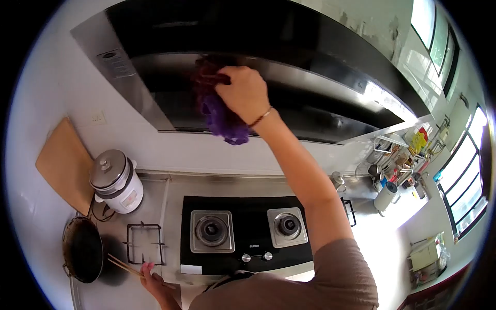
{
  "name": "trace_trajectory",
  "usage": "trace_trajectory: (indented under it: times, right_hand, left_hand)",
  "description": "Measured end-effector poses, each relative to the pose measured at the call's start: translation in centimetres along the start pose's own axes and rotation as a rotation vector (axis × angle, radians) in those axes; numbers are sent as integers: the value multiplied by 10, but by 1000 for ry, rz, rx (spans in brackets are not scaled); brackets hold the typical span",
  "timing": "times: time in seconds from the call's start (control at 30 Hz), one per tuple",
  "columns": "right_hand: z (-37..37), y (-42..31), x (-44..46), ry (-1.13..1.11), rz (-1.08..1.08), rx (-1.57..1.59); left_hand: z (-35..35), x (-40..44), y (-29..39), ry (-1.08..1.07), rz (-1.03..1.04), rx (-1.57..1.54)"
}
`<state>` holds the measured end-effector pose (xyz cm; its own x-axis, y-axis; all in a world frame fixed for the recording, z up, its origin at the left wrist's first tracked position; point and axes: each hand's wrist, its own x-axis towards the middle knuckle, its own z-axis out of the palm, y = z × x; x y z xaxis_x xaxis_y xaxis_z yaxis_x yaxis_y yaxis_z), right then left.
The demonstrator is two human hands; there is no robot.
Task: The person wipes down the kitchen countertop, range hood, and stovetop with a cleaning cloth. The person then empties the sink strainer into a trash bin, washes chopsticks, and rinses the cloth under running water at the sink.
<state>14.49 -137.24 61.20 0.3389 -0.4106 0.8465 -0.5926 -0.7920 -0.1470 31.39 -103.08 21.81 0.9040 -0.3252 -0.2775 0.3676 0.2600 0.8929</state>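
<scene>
My right hand point(243, 93) is raised to the black range hood point(310, 57), its fingers closed on a purple cloth point(219, 111) that lies against the hood's front. Part of the cloth looks dark red near the fingertips. Low at the left, my left hand point(152, 281) holds a pair of wooden chopsticks point(123, 264) over the counter's front edge. The black gas stove point(250, 232) lies below the hood, with two burners and no pot supports on them.
A wok point(83, 250), a pot support point(144, 243), a white rice cooker point(121, 188) and a wooden board point(64, 165) are at the left. Another support point(349, 211), a white kettle point(385, 198) and a utensil rack stand at the right.
</scene>
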Motion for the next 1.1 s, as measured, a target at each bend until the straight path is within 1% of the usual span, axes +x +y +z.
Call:
trace_trajectory:
  times: [0.1, 0.17, 0.2, 0.27, 0.33, 0.4, 0.47, 0.53, 0.6, 0.67, 0.73, 0.77, 0.8, 0.87, 0.9, 0.93, 1.0, 1.07, 1.1]
  right_hand:
    - [-44, 37, -15, -32, 44, -106]
    - [-71, 65, -28, 8, -4, -233]
    - [-89, 77, -35, -47, 62, -257]
    - [-120, 118, -52, 19, 47, -323]
    - [-159, 150, -67, 42, 120, -410]
    - [-196, 199, -83, 68, 143, -492]
    - [-236, 223, -96, 68, 170, -604]
    - [-266, 226, -106, 136, 99, -826]
    - [-284, 256, -113, 93, -121, -1068]
    - [-292, 289, -123, -38, -28, -1156]
    - [-292, 286, -120, -123, -50, -1223]
    - [-291, 284, -116, -176, -28, -1248]
    - [-290, 287, -113, -181, -41, -1236]
    - [-289, 295, -102, -378, 68, -1266]
    - [-289, 287, -100, -380, 46, -1203]
    - [-289, 284, -96, -401, 80, -1177]
    - [-281, 271, -93, -367, 96, -1138]
    - [-267, 253, -90, -326, 23, -1104]
    - [-257, 241, -86, -328, 8, -1043]
  left_hand:
    - [30, -14, -8, -15, -19, -22]
    - [43, -24, -14, -61, -37, 5]
    - [49, -29, -17, -96, -52, 23]
    - [64, -45, -23, -113, -55, 40]
    - [75, -59, -34, -118, -60, 51]
    - [76, -66, -50, -246, -42, 8]
    - [87, -82, -56, -213, -67, -14]
    - [99, -92, -63, -269, -53, 30]
    - [112, -109, -64, -247, -77, 16]
    - [123, -120, -67, -267, -129, 54]
    - [131, -127, -70, -272, -114, 46]
    - [135, -129, -71, -303, -131, 44]
    - [135, -131, -71, -334, -149, 49]
    - [136, -130, -70, -316, -147, 41]
    - [136, -128, -70, -321, -140, 33]
    - [135, -126, -70, -325, -134, 22]
    - [129, -117, -74, -305, -158, 6]
    - [127, -108, -72, -251, -240, 20]
    - [124, -103, -76, -251, -231, 10]
